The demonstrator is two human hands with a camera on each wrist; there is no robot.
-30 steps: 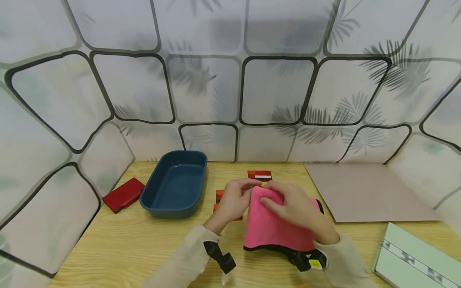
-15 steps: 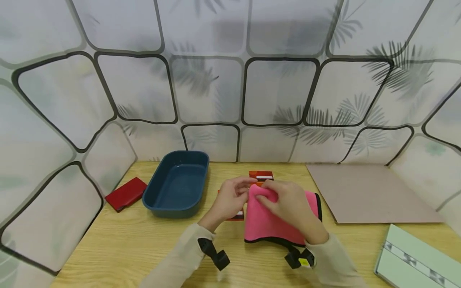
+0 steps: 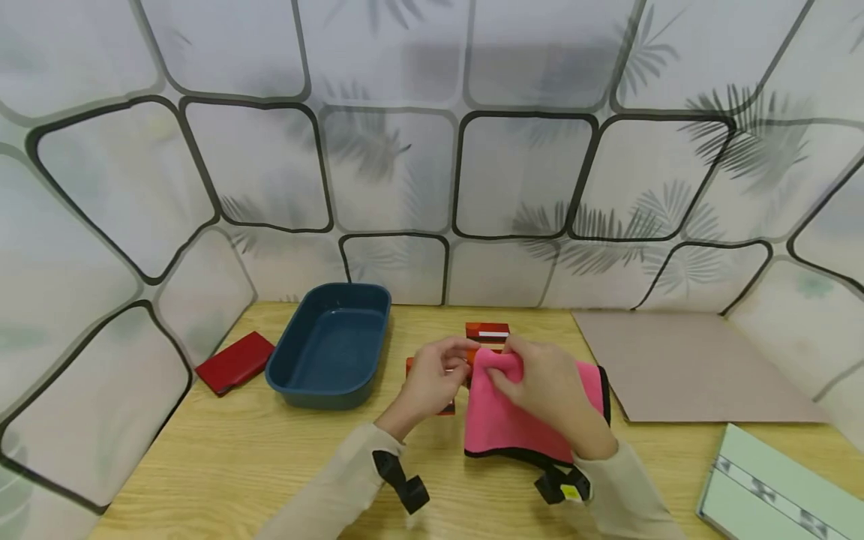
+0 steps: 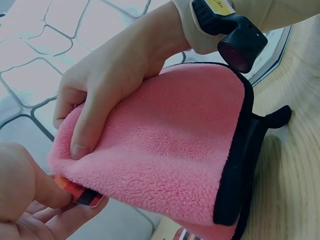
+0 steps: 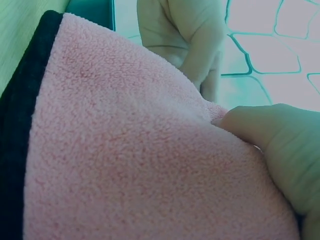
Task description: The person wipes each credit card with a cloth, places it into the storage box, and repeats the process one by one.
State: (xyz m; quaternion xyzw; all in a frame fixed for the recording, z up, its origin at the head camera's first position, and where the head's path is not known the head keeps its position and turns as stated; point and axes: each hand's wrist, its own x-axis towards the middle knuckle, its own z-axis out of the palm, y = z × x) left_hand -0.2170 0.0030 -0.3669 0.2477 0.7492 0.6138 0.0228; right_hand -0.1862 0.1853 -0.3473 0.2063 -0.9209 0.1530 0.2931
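Note:
A pink fleece cloth (image 3: 516, 420) with a black edge hangs from my right hand (image 3: 550, 386), which grips its folded upper part between thumb and fingers. In the left wrist view the cloth (image 4: 165, 150) droops towards the wooden table. My left hand (image 3: 432, 375) is just left of the fold. There, thumb and fingers pinch a small orange-red card-like piece (image 4: 80, 194) with a black band, partly hidden under the cloth. The right wrist view shows my right thumb (image 5: 260, 125) pressed on the fleece; what my left hand holds is hidden there.
Small red packets lie around my hands, one at the back (image 3: 487, 331), others partly behind my left hand. A blue basin (image 3: 327, 397) and a red wallet-like case (image 3: 234, 364) stand left. A greyish-pink board (image 3: 702, 367) and a pale green box (image 3: 776, 480) lie right.
My left fingers have shifted slightly around the cloth's upper corner. My right hand and the cloth have moved a little, and more of the red packets shows behind the fold.

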